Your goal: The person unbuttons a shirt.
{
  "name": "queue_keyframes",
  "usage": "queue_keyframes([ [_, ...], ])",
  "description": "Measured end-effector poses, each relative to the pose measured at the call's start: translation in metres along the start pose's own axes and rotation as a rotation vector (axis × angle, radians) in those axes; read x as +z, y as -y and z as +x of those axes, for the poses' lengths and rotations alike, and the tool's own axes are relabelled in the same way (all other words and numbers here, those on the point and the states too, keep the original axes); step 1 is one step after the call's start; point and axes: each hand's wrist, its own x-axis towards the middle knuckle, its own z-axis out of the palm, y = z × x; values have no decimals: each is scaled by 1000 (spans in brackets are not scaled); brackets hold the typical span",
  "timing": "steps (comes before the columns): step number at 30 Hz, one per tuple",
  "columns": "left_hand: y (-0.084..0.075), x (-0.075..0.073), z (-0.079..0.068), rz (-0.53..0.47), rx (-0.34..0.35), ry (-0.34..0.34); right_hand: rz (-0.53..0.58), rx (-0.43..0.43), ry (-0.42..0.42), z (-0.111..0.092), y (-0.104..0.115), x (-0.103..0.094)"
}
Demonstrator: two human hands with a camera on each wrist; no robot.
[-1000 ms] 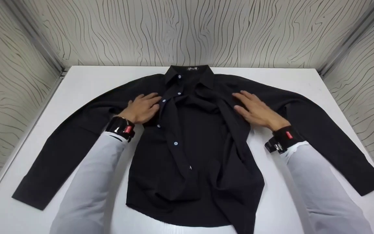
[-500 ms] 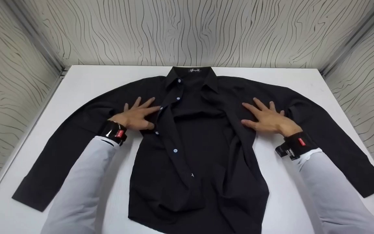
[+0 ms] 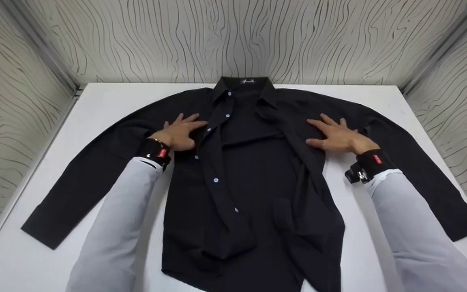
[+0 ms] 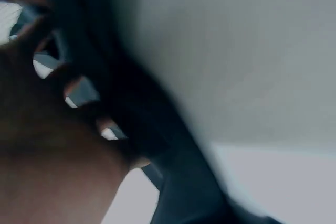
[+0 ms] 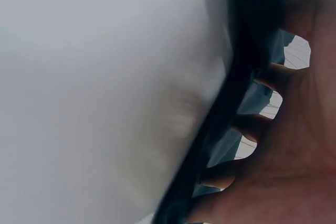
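A black long-sleeved shirt (image 3: 253, 174) lies front up, its collar at the far side and both sleeves spread outward. The front hangs unbuttoned, with pale buttons down the left placket and the inner back showing between the panels. My left hand (image 3: 179, 134) rests on the left chest beside the placket, fingers spread. On the right chest my right hand (image 3: 341, 137) lies with its fingers spread too. In the left wrist view, the fingertips of the left hand (image 4: 58, 145) touch dark cloth. The right wrist view has the right hand (image 5: 278, 156) with fingertips against the shirt's edge.
The shirt lies on a white table (image 3: 112, 101). Wood-grain patterned panels (image 3: 233, 40) rise behind the table and at both sides, joined by grey metal corner posts (image 3: 43, 44). The shirt's cuffs reach close to the table's left and right sides.
Both hands have moved outward with fingers spreading, the right one further. The collar and upper shirt have shifted slightly right and away, and the front opening is wider.
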Motion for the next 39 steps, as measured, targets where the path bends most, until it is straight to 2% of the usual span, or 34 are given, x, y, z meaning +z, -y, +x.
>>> queue_keyframes([
  [3,-25,-6,-30,-1,89,-205,10,-41,-77,-2,1,-11],
  [5,-47,-7,-58,2,164,-347,21,-85,-172,-4,6,-18],
  [6,-58,-7,-74,-2,198,-395,30,-103,-220,-3,11,-20],
  [7,-68,-6,-91,5,233,-423,49,-122,-267,-2,18,-21],
  [10,-79,10,-131,16,380,-468,80,-212,-347,10,50,-21],
  [12,-85,24,-156,11,471,-425,79,-259,-319,21,76,-21],
  [14,-94,40,-178,-8,534,-349,48,-307,-248,35,101,-21],
  [16,-103,55,-194,-31,565,-258,9,-338,-179,51,126,-20],
  [18,-112,66,-205,-34,568,-180,-15,-366,-144,69,147,-18],
  [21,-127,79,-208,52,543,-149,-2,-369,-122,95,169,-12],
  [26,-150,91,-194,245,481,-181,73,-286,-10,126,183,3],
  [28,-156,92,-189,275,457,-160,146,-252,13,134,186,8],
  [31,-158,89,-191,261,425,-87,333,-243,-22,143,190,14],
  [36,-156,76,-216,171,378,86,753,-229,-125,148,195,10],
  [39,-154,69,-233,137,408,133,987,-187,-162,149,197,5],
])
